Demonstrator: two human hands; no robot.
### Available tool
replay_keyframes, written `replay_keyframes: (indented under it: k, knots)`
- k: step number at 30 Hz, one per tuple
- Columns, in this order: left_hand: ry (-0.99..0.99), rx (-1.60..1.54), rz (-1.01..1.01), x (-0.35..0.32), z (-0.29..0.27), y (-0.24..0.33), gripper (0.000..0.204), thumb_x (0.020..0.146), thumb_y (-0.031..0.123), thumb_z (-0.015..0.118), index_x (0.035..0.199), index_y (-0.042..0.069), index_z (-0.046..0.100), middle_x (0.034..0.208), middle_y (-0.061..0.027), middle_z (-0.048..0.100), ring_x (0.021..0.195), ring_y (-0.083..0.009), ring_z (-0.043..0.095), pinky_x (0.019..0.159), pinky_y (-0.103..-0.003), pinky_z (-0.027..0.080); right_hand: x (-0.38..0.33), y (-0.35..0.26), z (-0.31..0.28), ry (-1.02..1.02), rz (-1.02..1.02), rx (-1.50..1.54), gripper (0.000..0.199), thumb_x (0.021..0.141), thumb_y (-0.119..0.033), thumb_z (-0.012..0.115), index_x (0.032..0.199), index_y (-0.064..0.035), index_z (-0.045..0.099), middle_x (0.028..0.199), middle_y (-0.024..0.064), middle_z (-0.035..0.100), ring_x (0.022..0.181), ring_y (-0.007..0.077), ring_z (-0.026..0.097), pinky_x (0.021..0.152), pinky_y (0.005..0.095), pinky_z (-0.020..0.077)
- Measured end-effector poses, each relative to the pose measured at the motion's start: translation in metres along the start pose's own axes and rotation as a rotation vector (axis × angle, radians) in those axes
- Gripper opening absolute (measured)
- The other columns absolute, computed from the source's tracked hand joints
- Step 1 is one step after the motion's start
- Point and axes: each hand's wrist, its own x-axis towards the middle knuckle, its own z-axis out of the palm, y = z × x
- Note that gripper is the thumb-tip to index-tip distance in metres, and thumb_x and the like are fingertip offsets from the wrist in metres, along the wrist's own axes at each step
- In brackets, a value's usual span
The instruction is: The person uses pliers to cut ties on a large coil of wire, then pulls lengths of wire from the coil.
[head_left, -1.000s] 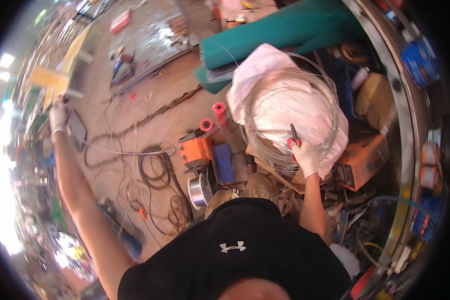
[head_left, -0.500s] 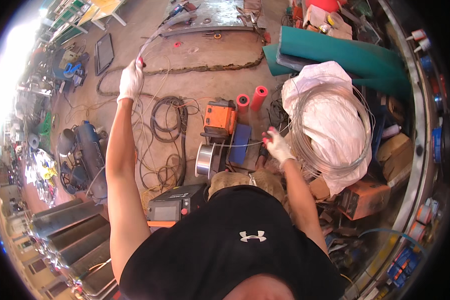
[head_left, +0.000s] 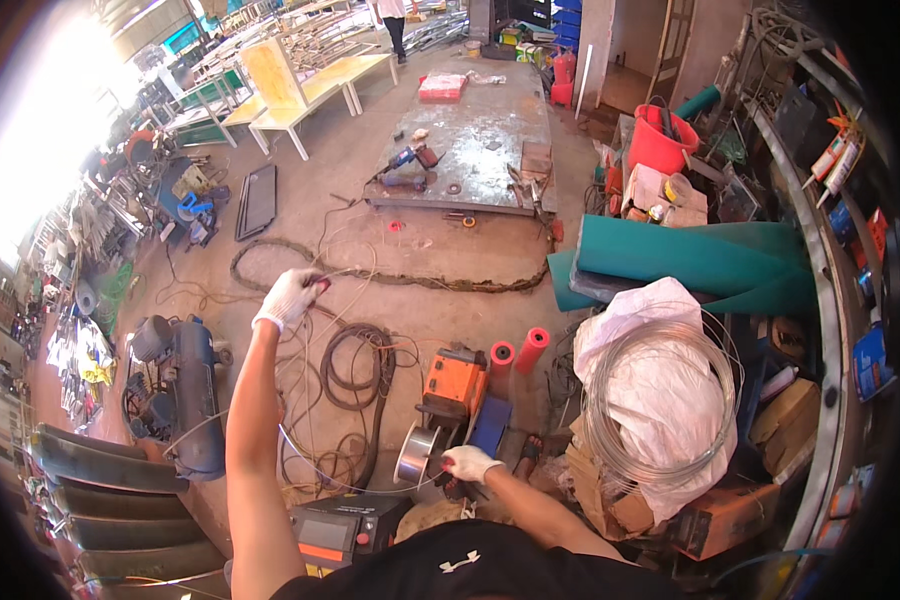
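White work gloves covered both hands. The left hand (head_left: 290,297), raised at arm's length over the concrete floor (head_left: 440,300), was closed, pinching the end of a thin grey steel wire (head_left: 300,400) that ran down past black cable loops (head_left: 355,365) to the right hand (head_left: 467,463). That hand was shut around the wire low by the person's chest, just beside a shiny metal wire spool (head_left: 417,455) and an orange boxy welding machine (head_left: 455,385). To the right, a large coil of silvery wire (head_left: 660,400) lay on a white sack (head_left: 640,310); brown cardboard boxes (head_left: 730,515) sat beneath it. Two pink cylinders (head_left: 518,350) stood by a rolled teal mat (head_left: 700,262), and a red flat package (head_left: 442,87) rested on the far grey steel table (head_left: 480,160).
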Motion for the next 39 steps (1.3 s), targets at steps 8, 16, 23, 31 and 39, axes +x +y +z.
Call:
replay_keyframes:
  k: [8, 16, 23, 31, 39]
  knots:
    - [0.416, -0.598, -0.311, -0.079, -0.051, -0.063, 0.03, 0.102, 0.031, 0.062, 0.122, 0.011, 0.07, 0.065, 0.0034, 0.057, 0.044, -0.0018, 0.039, 0.039, -0.021, 0.027, -0.019, 0.01, -0.163, 0.529, -0.186, -0.008, 0.04, 0.09, -0.011, 0.066, 0.13, -0.0087, 0.063, 0.145, 0.0207, 0.053, 0.128, 0.0357, 0.057, 0.105, 0.0404, 0.0501]
    - [0.923, -1.155, -0.292, 0.005, 0.037, -0.258, 0.056, 0.096, 0.041, 0.07, 0.14, 0.009, 0.054, 0.075, -0.0024, 0.061, 0.05, -0.0082, 0.052, 0.042, -0.024, 0.042, -0.136, 0.031, -0.177, 0.85, 0.408, 0.482, 0.029, 0.091, -0.017, 0.069, 0.116, -0.0032, 0.069, 0.095, 0.0191, 0.074, 0.084, 0.0275, 0.071, 0.076, 0.0374, 0.0535]
    - [0.179, -0.331, -0.625, -0.018, 0.294, -0.28, 0.1, 0.085, 0.064, 0.071, 0.141, -0.014, 0.042, 0.131, -0.0299, 0.061, 0.118, -0.0381, 0.062, 0.1, -0.042, 0.049, -0.232, 0.052, -0.084, 0.627, 0.71, 0.452, 0.039, 0.088, -0.037, 0.068, 0.094, 0.0016, 0.064, 0.086, 0.0285, 0.065, 0.082, 0.0475, 0.061, 0.071, 0.0513, 0.0482]
    - [-0.616, -0.736, -0.218, -0.084, 0.443, 0.031, 0.04, 0.101, 0.029, 0.061, 0.124, -0.003, 0.062, 0.092, -0.0039, 0.067, 0.075, -0.0095, 0.058, 0.064, -0.025, 0.047, -0.292, 0.017, -0.027, 0.632, 0.89, 0.537, 0.034, 0.09, -0.029, 0.065, 0.098, 0.0039, 0.065, 0.082, 0.0209, 0.067, 0.082, 0.0337, 0.066, 0.076, 0.0427, 0.0481]
    - [-0.511, -0.709, 0.101, -0.034, 0.522, 0.207, 0.043, 0.099, 0.025, 0.063, 0.129, -0.005, 0.059, 0.114, -0.0157, 0.07, 0.103, -0.0235, 0.066, 0.091, -0.035, 0.051, -0.362, 0.015, -0.049, 0.851, 0.966, 0.711, 0.032, 0.09, -0.022, 0.065, 0.111, 0.002, 0.066, 0.087, 0.02, 0.068, 0.082, 0.0298, 0.067, 0.076, 0.0382, 0.0505]
